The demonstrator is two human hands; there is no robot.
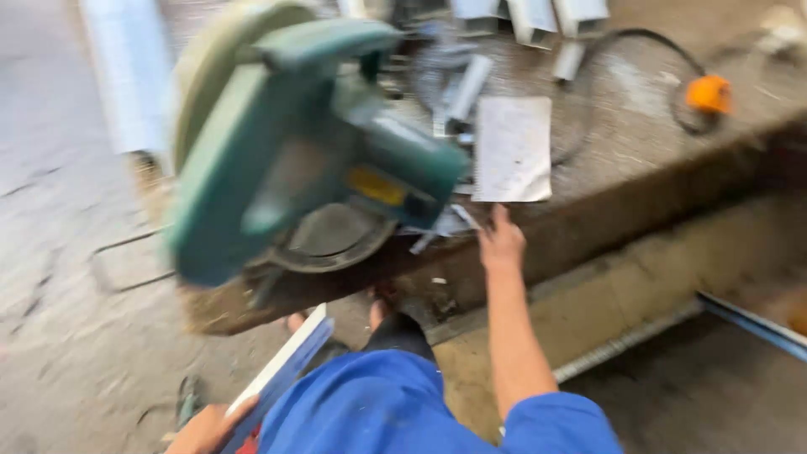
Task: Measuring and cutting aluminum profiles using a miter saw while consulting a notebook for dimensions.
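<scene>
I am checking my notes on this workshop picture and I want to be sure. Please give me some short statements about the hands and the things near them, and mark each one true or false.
1. The right hand reaches toward the edge of the raised platform, just below a sheet of paper. True.
2. The left hand holds a hammer. False: it holds a long flat metal strip.
3. A green chop saw stands on the platform, left of the paper. True.
4. The person wears red sleeves. False: the clothing is blue.
5. An orange plug with a dark cable lies at the far right of the platform. True.
6. The right hand grips the saw's handle. False: it is apart from the saw.
</scene>
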